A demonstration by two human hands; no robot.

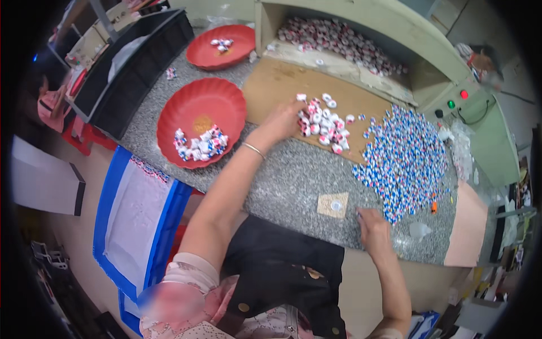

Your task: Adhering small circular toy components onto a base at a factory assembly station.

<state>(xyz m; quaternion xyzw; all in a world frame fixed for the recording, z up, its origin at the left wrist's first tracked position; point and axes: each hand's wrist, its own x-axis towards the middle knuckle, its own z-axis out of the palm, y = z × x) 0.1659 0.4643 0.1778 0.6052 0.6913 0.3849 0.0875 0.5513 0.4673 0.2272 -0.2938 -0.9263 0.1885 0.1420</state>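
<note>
My left hand (284,120) reaches to the left edge of a heap of small white pieces with pink and dark markings (324,123), on a brown board (265,85). Its fingers are drawn together at the pieces; whether one is between the fingertips is hidden. Near the front edge of the speckled grey table (288,175), my right hand (374,229) is closed, thumb against curled fingers. What it pinches, if anything, is too small to make out. Left of it lies a small tan pad (326,205) bearing a round whitish piece (336,205). Right of it spreads a large heap of tiny blue-and-white pieces (409,158).
Two red fluted bowls (169,107) (195,48) holding some pieces stand at left, beside a black crate (141,73). A pale green machine housing (384,28) with a piece-filled opening stands behind. Below left is a blue tray (104,226). A pink sheet (468,226) lies at right.
</note>
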